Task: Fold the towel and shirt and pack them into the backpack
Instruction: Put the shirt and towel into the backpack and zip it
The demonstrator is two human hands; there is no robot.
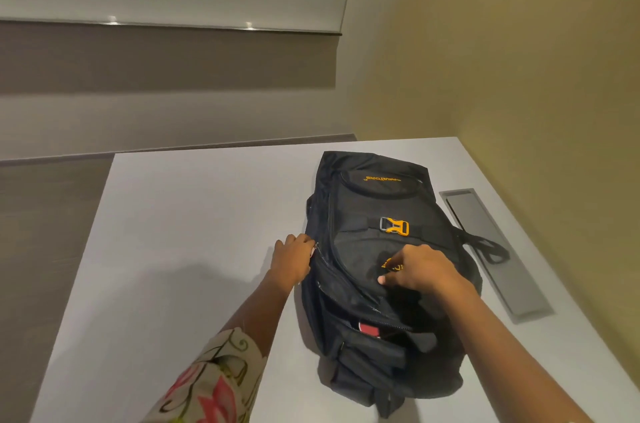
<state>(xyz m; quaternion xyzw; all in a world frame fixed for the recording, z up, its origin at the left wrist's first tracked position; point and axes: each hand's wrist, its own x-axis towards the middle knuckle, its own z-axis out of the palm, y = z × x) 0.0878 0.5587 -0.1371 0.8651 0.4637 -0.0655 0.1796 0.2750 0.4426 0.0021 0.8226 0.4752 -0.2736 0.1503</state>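
Observation:
A black backpack (370, 211) with yellow lettering and a yellow buckle (394, 226) lies flat on the white table (194, 214). My left hand (293, 258) grips the bag's left edge at the zipper. My right hand (417, 270) rests on the front panel with fingers curled, pinching the fabric near the zipper. The zipper is partly apart at the near end, and a bit of red cloth (369, 331) shows in the gap. No towel or shirt lies outside the bag.
A grey recessed panel (498, 253) is set into the table right of the bag, with a black strap (485, 247) lying across it. A yellow wall stands at the right and a grey wall at the back.

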